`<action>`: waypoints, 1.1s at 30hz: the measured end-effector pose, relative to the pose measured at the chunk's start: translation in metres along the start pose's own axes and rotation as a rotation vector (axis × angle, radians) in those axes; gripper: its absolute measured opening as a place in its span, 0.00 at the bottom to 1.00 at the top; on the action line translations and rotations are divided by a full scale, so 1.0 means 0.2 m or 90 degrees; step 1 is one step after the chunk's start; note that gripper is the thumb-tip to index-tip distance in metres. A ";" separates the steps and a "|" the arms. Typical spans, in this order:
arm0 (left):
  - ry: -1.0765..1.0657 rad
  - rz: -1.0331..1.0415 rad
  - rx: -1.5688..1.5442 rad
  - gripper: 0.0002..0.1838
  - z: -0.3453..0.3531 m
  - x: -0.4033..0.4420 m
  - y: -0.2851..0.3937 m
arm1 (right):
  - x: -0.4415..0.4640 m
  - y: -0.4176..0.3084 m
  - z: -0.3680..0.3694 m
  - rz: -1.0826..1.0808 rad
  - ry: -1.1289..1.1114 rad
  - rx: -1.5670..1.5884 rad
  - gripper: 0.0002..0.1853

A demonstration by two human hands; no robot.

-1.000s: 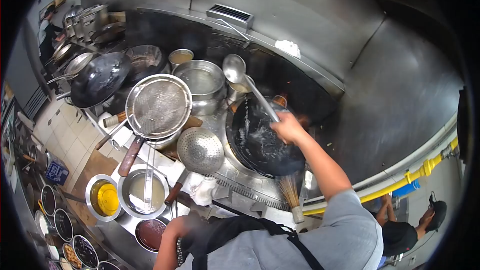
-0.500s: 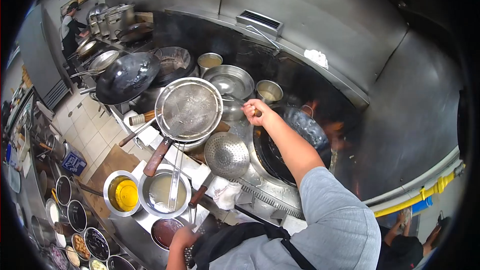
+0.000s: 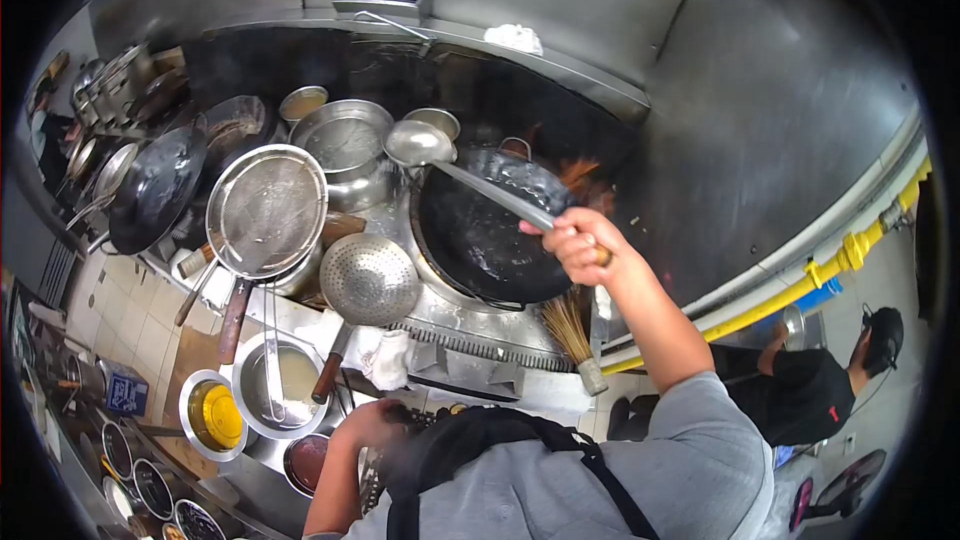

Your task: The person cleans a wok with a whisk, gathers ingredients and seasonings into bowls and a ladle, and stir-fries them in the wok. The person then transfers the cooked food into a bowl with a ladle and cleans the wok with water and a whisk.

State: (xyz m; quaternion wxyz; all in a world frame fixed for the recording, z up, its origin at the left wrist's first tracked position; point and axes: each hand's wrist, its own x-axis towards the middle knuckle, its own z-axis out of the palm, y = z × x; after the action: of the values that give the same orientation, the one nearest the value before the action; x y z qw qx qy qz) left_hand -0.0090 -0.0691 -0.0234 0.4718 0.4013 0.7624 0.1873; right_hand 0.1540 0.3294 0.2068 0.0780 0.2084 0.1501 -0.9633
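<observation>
My right hand (image 3: 582, 245) is closed around the wooden-ended handle of a long metal ladle (image 3: 505, 198). Its bowl hangs near the far left rim of a black wok (image 3: 480, 240), beside a small pot (image 3: 440, 118) and the wide metal pot of clear liquid (image 3: 345, 125). The wok sits on the burner, wet and shiny inside, with orange flame at its far right. My left hand (image 3: 375, 427) is low, close to my apron, beside a pot of dark red sauce (image 3: 306, 462). Blur hides its fingers.
Left of the wok lie a perforated skimmer (image 3: 370, 278) and a mesh strainer (image 3: 266, 210). A bamboo brush (image 3: 566, 330) rests at the stove's front edge. Pots of yellow oil (image 3: 217, 416) and cloudy liquid (image 3: 300, 380) stand lower left. Another person (image 3: 800, 390) is at right.
My view has swung right. The ladle has risen out from the metal pots, its bowl now in plain sight. My left hand has drawn back from above the red sauce toward my body.
</observation>
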 end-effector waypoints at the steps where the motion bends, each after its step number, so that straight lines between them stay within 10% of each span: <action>1: -0.025 -0.015 -0.014 0.38 -0.02 0.01 0.05 | -0.09 0.03 -0.03 -0.011 0.003 0.004 0.24; 9: -0.054 0.084 0.031 0.34 -0.03 0.17 0.24 | -0.43 0.33 -0.30 -0.117 0.394 -0.390 0.08; 15: 0.573 0.504 0.229 0.28 0.03 0.55 0.90 | -0.42 0.35 -0.31 -0.205 0.587 -0.802 0.10; 23: 0.356 0.468 0.261 0.34 0.13 0.90 1.04 | 0.10 0.10 -0.08 -0.460 0.548 -1.069 0.13; 33: 0.305 0.521 -0.058 0.44 -0.10 0.38 0.78 | 1.52 -0.23 0.11 -0.291 0.503 -1.193 0.05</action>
State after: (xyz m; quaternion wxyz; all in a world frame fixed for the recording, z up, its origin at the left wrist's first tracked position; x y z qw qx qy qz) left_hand 0.0242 0.0882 0.0459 0.1873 0.5933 0.6199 0.4781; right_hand -0.1383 0.3396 0.1093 -0.0301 0.3314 0.8886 -0.3156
